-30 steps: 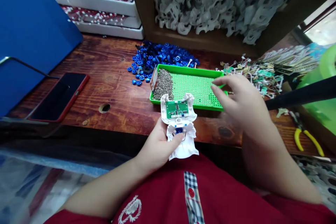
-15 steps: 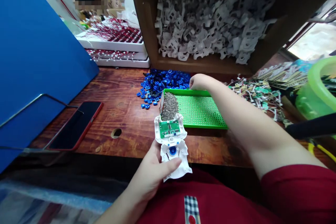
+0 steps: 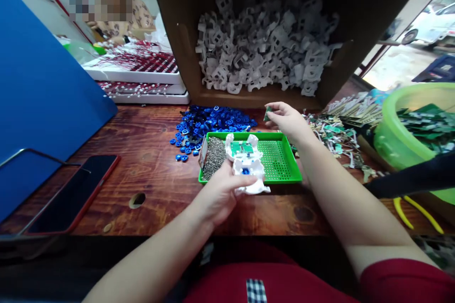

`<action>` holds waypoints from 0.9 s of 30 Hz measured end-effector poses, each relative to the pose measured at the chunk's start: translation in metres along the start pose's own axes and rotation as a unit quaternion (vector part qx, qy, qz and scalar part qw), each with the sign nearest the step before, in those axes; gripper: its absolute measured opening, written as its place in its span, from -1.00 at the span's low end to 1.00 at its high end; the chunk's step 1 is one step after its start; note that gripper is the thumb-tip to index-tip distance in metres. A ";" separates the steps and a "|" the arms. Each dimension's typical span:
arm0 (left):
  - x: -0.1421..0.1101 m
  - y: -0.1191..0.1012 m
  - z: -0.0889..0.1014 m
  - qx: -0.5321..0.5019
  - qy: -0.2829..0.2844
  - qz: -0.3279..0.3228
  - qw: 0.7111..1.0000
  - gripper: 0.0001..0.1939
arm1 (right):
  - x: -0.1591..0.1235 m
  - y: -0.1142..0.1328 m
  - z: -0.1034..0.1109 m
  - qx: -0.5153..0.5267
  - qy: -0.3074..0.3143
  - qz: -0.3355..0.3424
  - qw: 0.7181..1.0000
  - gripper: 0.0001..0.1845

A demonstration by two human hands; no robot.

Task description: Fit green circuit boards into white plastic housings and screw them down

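My left hand (image 3: 223, 187) grips a white plastic housing (image 3: 261, 170), its thumb laid across the lower piece. A green circuit board (image 3: 241, 147) sits in the upper piece, and a round blue button (image 3: 245, 171) in the lower one. Behind the housing is a green perforated tray (image 3: 291, 170) with many small metal screws (image 3: 214, 154) at its left end. Beyond the tray's back edge, my right hand (image 3: 286, 120) pinches a small green circuit board (image 3: 268, 113) between thumb and fingers. Blue buttons (image 3: 209, 120) lie heaped to the left of that hand.
A cardboard box (image 3: 177, 42) of white plastic parts stands at the back. On the right are loose wired boards (image 3: 337, 137), a light-green basket (image 3: 387, 128) and yellow-handled pliers (image 3: 423, 210). A phone (image 3: 74, 194) lies left; a person (image 3: 140, 14) is beyond the white trays (image 3: 142, 98).
The left hand has carried the housing forward over the tray. My right hand has lifted from beside the blue heap, and a small green board now shows in its fingers. The view has shifted.
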State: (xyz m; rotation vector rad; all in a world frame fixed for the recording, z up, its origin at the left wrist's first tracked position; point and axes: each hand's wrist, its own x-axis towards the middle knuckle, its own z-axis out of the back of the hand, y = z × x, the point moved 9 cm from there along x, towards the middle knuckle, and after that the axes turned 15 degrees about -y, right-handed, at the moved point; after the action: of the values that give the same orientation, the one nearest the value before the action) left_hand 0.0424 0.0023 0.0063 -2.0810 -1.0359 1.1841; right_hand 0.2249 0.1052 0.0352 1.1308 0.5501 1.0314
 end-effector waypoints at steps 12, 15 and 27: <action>0.063 0.008 -0.036 0.154 0.019 0.007 0.988 -0.70 | -0.031 -0.011 0.032 0.264 0.032 -0.149 0.953 -0.70; 0.060 0.010 -0.032 0.177 -0.004 0.016 0.984 -0.74 | -0.034 -0.020 0.031 0.289 0.036 -0.170 0.941 -0.75; 0.025 -0.028 -0.004 0.395 -0.128 -0.136 0.899 -0.49 | -0.045 -0.025 0.012 0.311 0.090 -0.172 0.930 -0.66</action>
State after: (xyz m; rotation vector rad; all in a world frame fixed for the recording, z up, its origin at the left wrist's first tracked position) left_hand 0.0439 0.0383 0.0176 -1.1353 -0.7327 1.4370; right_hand 0.2238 0.0587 0.0109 1.4257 1.2381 0.6647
